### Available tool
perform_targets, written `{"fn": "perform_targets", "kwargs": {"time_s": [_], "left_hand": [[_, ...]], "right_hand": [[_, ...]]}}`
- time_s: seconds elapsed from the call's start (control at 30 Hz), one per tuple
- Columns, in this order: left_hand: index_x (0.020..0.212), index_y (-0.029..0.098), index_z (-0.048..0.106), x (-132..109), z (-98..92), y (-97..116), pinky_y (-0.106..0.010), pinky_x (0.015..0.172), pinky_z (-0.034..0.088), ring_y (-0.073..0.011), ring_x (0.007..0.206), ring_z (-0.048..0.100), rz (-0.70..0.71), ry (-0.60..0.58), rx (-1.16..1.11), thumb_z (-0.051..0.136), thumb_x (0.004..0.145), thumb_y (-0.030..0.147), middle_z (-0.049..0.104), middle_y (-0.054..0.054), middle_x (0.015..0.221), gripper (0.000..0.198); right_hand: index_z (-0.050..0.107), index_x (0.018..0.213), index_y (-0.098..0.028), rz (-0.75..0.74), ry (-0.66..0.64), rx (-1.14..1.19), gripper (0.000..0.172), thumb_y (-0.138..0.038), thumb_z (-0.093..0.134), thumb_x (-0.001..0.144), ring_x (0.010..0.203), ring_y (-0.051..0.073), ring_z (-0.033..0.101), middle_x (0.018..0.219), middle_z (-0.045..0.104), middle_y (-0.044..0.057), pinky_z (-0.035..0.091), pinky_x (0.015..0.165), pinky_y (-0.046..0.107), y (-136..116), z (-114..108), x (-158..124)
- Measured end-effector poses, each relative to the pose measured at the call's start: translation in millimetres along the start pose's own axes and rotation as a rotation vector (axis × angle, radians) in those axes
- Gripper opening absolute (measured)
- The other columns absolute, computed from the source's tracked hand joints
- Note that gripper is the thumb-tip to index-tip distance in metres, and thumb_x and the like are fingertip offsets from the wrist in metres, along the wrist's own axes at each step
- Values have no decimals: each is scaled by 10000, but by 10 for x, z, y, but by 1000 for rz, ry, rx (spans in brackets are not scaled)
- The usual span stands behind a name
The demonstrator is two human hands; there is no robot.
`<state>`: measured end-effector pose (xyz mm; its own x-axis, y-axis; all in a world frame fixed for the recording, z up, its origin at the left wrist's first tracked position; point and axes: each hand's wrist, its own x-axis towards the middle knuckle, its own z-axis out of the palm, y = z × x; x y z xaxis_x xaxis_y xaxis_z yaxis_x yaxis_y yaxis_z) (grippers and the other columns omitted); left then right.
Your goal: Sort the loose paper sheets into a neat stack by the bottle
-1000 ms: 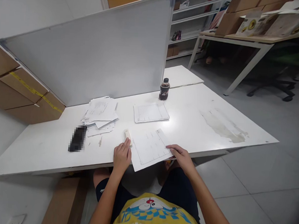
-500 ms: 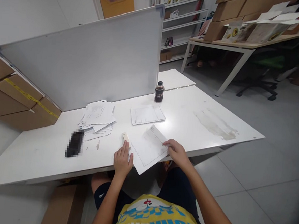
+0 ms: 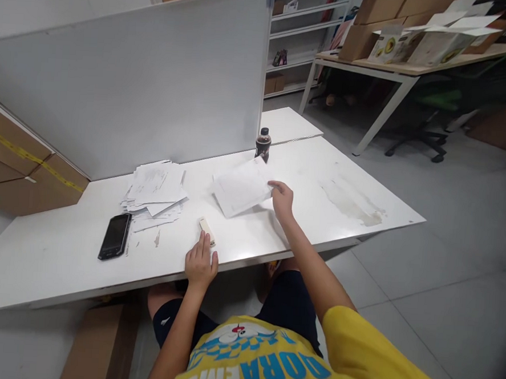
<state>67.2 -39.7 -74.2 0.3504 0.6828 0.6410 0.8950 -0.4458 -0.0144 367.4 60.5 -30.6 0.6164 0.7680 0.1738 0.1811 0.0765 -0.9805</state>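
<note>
My right hand (image 3: 282, 199) reaches out over the white table (image 3: 60, 258) and pinches the corner of a printed paper sheet (image 3: 240, 187), holding it just over the small neat paper stack beneath. My left hand (image 3: 200, 262) lies flat at the table's near edge, fingers together and stretched, fingertips close to a small cream stapler (image 3: 207, 231). A loose heap of papers (image 3: 154, 195) lies to the left, and a black phone (image 3: 115, 235) sits beside it.
A dark drink bottle (image 3: 263, 145) stands behind the sheet, against a tall whiteboard panel (image 3: 126, 84). A stained patch (image 3: 355, 202) marks the table's right part. Cardboard boxes (image 3: 18, 175) lie at the left. A second desk (image 3: 384, 66) with boxes stands behind.
My right hand has carried the sheet from the near table edge away to the small stack near the bottle. My left hand stays by the stapler.
</note>
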Motion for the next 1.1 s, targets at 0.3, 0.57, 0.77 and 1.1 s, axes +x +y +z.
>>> {"fn": "perform_targets", "kwargs": {"time_s": [0.3,0.57,0.77,1.1], "left_hand": [[1438,136,470,-16,-13,-8,-354,813,460,-256,1086,660,-14,-20,8,454,926,292,556,-138,1404,535],[1459,159,449,-31,7,-17,-370,809,474,-271,1077,666,-45,-54,-11,447,922,292,545,-139,1414,553],[1442,144,466,-1,-6,-10,-371,823,476,-272,1090,664,-46,-46,-28,438,927,273,552,-150,1407,532],[1509,188,290,20,-102,-50,-384,901,505,-254,1131,639,-171,52,-274,411,965,264,502,-183,1450,562]], "right_hand": [[636,1098,-139,-109,1,-575,394,-169,453,752,1159,325,495,1170,629,161,313,1047,504,370,267,185],[639,1167,-168,-124,-15,-487,457,-257,374,805,1233,261,507,1231,654,119,64,1180,537,416,248,210],[625,1210,-143,-189,-191,-550,462,-246,389,826,1359,258,426,1283,641,131,28,1198,541,356,248,189],[590,1232,-145,-328,-274,-798,445,-97,351,859,1502,285,147,1591,281,170,90,1171,590,407,328,165]]}}
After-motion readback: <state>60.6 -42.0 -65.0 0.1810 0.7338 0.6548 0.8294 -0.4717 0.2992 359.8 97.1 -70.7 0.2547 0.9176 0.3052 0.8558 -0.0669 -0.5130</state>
